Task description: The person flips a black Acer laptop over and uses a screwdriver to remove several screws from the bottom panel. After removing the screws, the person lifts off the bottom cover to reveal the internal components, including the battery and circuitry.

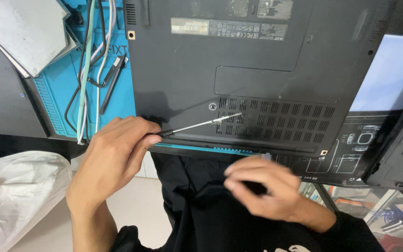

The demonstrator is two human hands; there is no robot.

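On blue mat (61, 100), upturned black laptop (257, 84), underside exposed for access. Left hand (113, 158) closed around screwdriver (197, 125), tip over vent grille near screw (212, 106). Right hand (267, 186) blurred below laptop edge; grip indeterminate. Cables (87, 70) alongside.

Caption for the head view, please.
Left hand holds a screwdriver over the vents of an upturned black laptop; right hand hovers by its near edge.
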